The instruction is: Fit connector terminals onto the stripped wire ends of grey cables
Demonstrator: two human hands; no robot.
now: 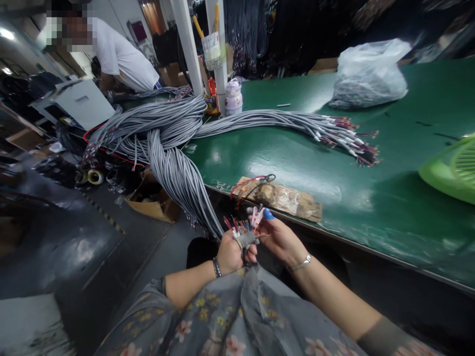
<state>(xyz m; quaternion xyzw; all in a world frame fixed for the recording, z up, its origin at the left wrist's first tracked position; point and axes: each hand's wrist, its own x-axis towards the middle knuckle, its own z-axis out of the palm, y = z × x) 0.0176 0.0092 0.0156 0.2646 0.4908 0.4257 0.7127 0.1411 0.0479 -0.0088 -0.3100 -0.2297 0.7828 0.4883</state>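
Observation:
Close to my body, my left hand [229, 253] is closed around the end of a grey cable [245, 240]. Thin coloured wires [241, 225] fan out from that end, pointing away from me. My right hand [280, 240], with a blue cover on one fingertip, is just to the right of it. Its fingers pinch a small pale pink clip-like piece [257, 216] beside the wires; I cannot make out its exact kind. A thick bundle of grey cables [181, 173] hangs over the table edge and runs down behind my left hand.
On the green table [371, 198], a worn wooden board [285, 199] with red and black leads lies at the near edge. More cables [274, 118] stretch right. Behind stand a plastic bag [371, 74] and a jar [233, 97]; a green basket [452, 168] is right. A person [126, 62] leans in at left.

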